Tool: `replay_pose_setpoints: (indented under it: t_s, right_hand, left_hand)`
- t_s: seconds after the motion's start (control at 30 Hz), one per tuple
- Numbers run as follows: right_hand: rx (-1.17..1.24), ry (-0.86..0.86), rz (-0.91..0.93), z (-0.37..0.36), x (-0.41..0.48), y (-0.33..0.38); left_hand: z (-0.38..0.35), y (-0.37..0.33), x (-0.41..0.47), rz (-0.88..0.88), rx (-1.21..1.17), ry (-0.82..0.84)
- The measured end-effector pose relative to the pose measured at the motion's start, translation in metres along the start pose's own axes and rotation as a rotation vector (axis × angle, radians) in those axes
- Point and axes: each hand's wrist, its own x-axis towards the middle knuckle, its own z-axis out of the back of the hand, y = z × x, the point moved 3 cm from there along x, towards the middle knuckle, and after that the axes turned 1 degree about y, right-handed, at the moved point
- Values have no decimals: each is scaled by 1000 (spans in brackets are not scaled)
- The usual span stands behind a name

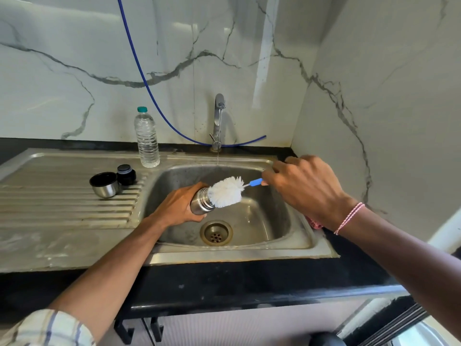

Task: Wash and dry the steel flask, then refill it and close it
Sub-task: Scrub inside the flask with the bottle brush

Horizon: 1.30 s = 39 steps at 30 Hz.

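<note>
Black countertop along the near edge carries a steel sink with a ribbed drainboard on its left. Over the basin, just beyond the drain, the left hand has its fingers wrapped round the steel flask, tilted with its mouth pointing right. The white bristle head of a bottle brush sits at that mouth, its blue handle pinched in the curled fingers of the right hand. Farther back, a steel cap and a black stopper stand side by side on the drainboard, a capped plastic water bottle stands at the sink's far rim, and a tap releases a thin stream before the marble wall.
</note>
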Motion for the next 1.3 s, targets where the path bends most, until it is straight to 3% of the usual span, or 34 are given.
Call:
replay_pose_setpoints:
  t_s: [0.1, 0.27, 0.33, 0.4, 0.53, 0.67, 0.87, 1.1, 1.3]
  right_hand:
    - [14, 121, -5, 10, 5, 5]
    - [253, 339, -23, 12, 18, 14]
    - [218, 312, -21, 6, 21, 15]
    - [108, 146, 23, -1, 19, 17]
    - [-75, -11, -24, -5, 11, 19]
    - [-19, 43, 4, -5, 8, 21]
    - [363, 342, -65, -8, 19, 21]
    - [-37, -22, -21, -13, 19, 36]
    - [75, 57, 43, -10, 22, 43]
  left_hand:
    - [0, -3, 0, -4, -12, -4]
    - [-3, -6, 1, -26, 28, 19]
    - [-2, -2, 0, -18, 49, 29]
    - [0, 0, -1, -6, 72, 22]
    - [3, 2, 0, 18, 65, -17]
    - [4, 2, 1, 0, 77, -31]
    - [3, -4, 3, -53, 148, -68]
    - [8, 1, 1, 12, 123, -79]
    - [8, 0, 0, -27, 83, -70]
